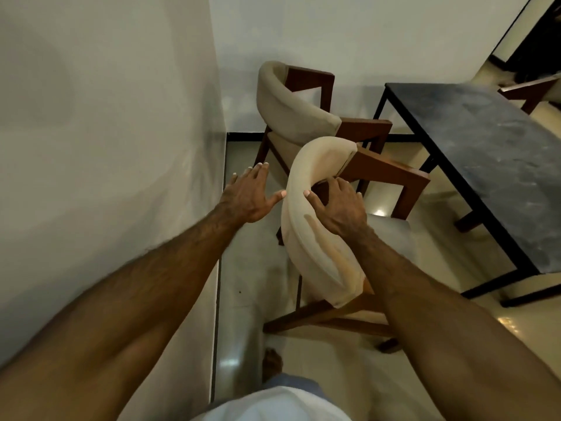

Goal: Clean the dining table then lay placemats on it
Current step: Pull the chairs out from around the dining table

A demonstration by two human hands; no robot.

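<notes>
Stood at the near chair [321,238], back to me, padded cream backrest curving round. My right hand [340,208] lay over the top of that backrest, thumb on the outer face, fingers draped over the inner side and curled on the padding: grip holding the chair. My left hand [252,196] was off the chair, just beside its left edge, fingers spread and straight, thumb tip close to the padding but whether it touched I could not tell; grip wide, holding nothing. A second chair [291,101] of the same make stood beyond, by the wall [106,132]. The dining table [498,159] stood to the right, dark mottled tabletop on a black frame, apart from both hands. Pale glossy floor [249,299] below, one bare foot [272,361] showing.
</notes>
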